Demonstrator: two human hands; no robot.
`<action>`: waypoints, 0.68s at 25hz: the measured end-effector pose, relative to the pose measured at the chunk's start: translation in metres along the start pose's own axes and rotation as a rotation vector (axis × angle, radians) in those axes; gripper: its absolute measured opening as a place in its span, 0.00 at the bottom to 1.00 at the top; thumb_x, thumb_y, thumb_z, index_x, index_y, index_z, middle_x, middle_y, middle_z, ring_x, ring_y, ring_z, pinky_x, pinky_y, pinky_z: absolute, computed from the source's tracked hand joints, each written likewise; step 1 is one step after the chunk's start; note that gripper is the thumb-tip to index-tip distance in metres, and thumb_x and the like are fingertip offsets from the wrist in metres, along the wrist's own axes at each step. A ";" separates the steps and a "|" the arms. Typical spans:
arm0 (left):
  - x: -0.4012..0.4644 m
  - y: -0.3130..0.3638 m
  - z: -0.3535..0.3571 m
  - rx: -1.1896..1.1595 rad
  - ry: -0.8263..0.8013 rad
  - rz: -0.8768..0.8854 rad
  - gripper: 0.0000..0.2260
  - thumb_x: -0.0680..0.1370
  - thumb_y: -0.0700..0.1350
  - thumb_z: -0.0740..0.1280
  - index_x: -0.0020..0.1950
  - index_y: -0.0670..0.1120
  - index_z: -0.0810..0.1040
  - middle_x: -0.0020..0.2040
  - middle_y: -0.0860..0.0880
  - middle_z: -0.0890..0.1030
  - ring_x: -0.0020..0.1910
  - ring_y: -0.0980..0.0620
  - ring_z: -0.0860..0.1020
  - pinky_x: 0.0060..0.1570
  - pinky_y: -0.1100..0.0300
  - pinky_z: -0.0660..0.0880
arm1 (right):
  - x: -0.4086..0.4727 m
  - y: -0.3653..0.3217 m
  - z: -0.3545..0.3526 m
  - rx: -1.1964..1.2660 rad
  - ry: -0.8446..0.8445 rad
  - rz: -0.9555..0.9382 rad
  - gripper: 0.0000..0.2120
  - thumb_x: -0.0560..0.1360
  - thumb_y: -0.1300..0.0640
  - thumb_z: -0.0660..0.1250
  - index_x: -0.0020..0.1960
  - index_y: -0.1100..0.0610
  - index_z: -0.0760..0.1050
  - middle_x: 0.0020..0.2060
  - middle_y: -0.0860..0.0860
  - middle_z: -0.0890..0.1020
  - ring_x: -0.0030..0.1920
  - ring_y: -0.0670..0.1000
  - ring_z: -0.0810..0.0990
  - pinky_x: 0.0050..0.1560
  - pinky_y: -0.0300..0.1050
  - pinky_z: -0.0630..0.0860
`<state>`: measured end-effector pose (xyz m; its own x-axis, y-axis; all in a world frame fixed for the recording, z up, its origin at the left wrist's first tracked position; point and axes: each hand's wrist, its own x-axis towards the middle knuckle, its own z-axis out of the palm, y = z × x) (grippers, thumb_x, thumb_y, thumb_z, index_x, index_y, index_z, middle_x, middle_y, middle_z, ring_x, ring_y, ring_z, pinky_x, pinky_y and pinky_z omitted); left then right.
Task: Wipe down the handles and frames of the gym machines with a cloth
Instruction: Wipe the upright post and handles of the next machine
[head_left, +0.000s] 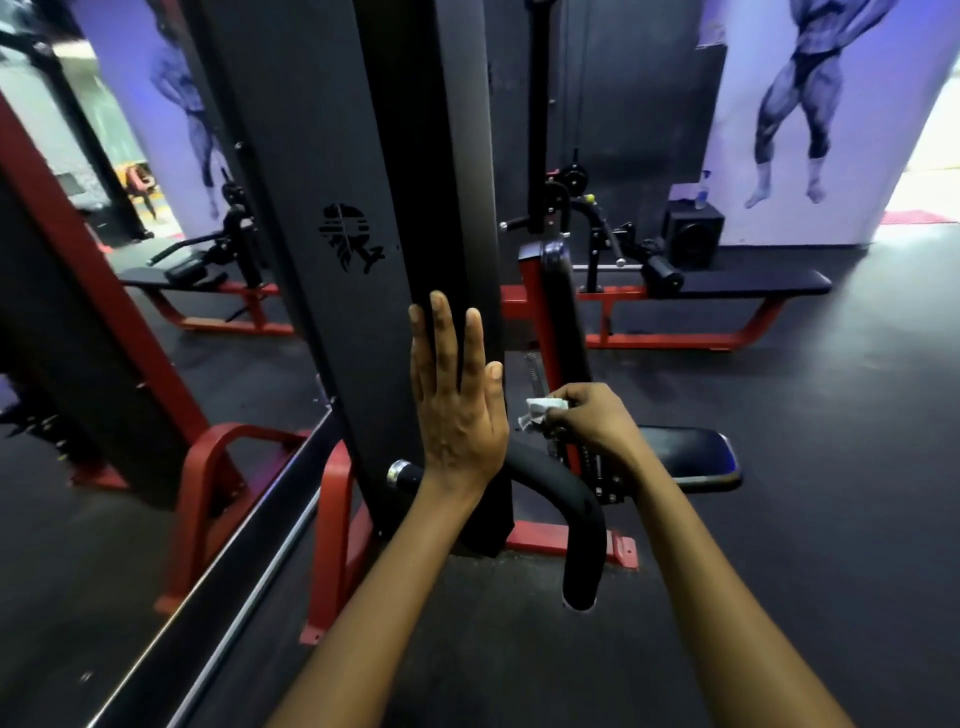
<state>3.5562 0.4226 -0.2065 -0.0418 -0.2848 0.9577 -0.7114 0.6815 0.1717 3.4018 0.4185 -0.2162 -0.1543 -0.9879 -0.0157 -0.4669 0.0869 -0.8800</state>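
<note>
A tall black weight-stack housing (353, 218) with a cut-out logo rises in front of me on a red base frame (332, 519). My left hand (457, 395) lies flat against the housing's right edge, fingers straight and pointing up. My right hand (592, 421) grips a small crumpled white cloth (540, 410) and holds it against the red upright (550, 332) beside the seat. A curved black padded handle (576, 525) with a chrome end cap (399, 474) bends below both hands. The black seat pad (696, 457) lies just right of my right wrist.
A wall mirror (104, 364) runs along the left, its lower edge close to the machine's base. A red-framed flat bench (727, 286) stands behind on the dark rubber floor (831, 467). A black speaker (693, 234) with a spray bottle (702, 191) on top sits against the mural wall.
</note>
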 end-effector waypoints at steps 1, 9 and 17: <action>0.000 0.000 -0.001 0.012 0.000 0.000 0.27 0.84 0.46 0.50 0.78 0.55 0.38 0.78 0.57 0.37 0.77 0.51 0.41 0.75 0.53 0.46 | 0.005 -0.002 0.003 0.002 -0.031 -0.018 0.05 0.69 0.63 0.69 0.38 0.53 0.79 0.35 0.56 0.84 0.37 0.53 0.81 0.42 0.50 0.79; 0.004 0.012 -0.001 0.297 0.071 -0.015 0.31 0.80 0.41 0.57 0.78 0.56 0.47 0.78 0.58 0.40 0.78 0.51 0.44 0.75 0.47 0.51 | 0.036 0.013 0.016 0.218 -0.345 -0.133 0.08 0.71 0.66 0.69 0.39 0.54 0.80 0.33 0.55 0.82 0.36 0.54 0.79 0.38 0.46 0.76; 0.013 0.023 0.011 0.719 0.063 0.008 0.33 0.81 0.42 0.62 0.79 0.54 0.45 0.77 0.59 0.38 0.76 0.51 0.36 0.76 0.53 0.43 | 0.021 0.038 -0.026 0.242 -0.411 -0.541 0.10 0.74 0.65 0.67 0.54 0.59 0.81 0.49 0.49 0.83 0.49 0.39 0.81 0.54 0.36 0.76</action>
<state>3.5314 0.4268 -0.1923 -0.0233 -0.2275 0.9735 -0.9979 0.0647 -0.0088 3.3581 0.4040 -0.2378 0.4061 -0.8572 0.3167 -0.1723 -0.4122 -0.8946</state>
